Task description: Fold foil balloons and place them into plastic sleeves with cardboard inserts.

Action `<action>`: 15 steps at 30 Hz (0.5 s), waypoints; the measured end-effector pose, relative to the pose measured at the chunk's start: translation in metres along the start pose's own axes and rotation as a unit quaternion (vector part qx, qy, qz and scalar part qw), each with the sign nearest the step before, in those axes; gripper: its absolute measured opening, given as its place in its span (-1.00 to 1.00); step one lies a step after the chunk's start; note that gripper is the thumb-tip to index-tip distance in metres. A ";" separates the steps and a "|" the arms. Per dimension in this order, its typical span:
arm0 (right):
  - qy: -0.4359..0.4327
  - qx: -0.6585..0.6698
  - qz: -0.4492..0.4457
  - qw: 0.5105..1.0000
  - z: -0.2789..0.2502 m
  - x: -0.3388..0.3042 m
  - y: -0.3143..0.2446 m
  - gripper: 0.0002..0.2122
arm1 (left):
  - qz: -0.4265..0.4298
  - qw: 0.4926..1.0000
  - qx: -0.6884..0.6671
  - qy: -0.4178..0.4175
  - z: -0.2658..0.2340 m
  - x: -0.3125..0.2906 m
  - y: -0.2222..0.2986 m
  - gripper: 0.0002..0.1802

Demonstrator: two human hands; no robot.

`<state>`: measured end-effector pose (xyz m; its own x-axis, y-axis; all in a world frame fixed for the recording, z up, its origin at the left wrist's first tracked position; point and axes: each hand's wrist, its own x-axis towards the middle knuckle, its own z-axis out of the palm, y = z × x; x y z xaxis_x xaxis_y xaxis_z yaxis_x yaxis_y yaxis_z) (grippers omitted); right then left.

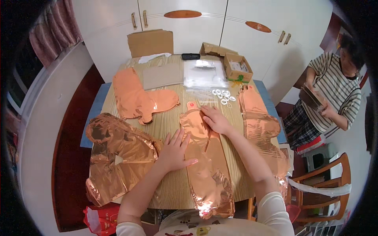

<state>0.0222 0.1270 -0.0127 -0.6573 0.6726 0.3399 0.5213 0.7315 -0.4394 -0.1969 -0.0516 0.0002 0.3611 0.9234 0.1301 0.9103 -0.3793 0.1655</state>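
Observation:
A folded copper-coloured foil balloon [208, 161] lies lengthwise in front of me, its near end at the table's front edge. My left hand [177, 151] rests flat at its left side, fingers spread. Near its far end my right hand [214, 119] presses down with fingers stretched out. A second foil balloon [122, 157] lies crumpled to the left of my left hand. Farther back is another foil balloon [138, 98], flat and bent in shape. On the right a stack of foil balloons [260, 129] runs along the table edge.
White rings [224, 95] and clear plastic bags [204, 74] lie at the back of the wooden table [169, 188]. A small cardboard box [238, 67] and a black object [191, 56] stand behind. To the right are a person [330, 86] holding a flat stack and a wooden chair [327, 185].

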 end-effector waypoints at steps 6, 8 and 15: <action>0.076 -0.064 0.017 0.995 -0.016 0.051 0.040 -0.63 | -0.011 1.000 0.013 -0.022 0.000 0.002 -0.002 0.15; 0.085 -0.098 0.045 0.991 -0.029 0.072 0.050 -0.63 | -0.005 1.000 0.011 -0.025 -0.003 0.005 0.002 0.14; -0.028 -0.107 -0.074 0.991 -0.011 0.137 -0.030 -0.66 | -0.011 1.000 0.006 0.015 -0.004 -0.005 -0.001 0.10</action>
<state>-0.0775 0.1989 0.0564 -0.7606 0.5541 0.3384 0.5171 0.8322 -0.2003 -0.2007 -0.0559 0.0034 0.3354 0.9290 0.1564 0.9200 -0.3587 0.1577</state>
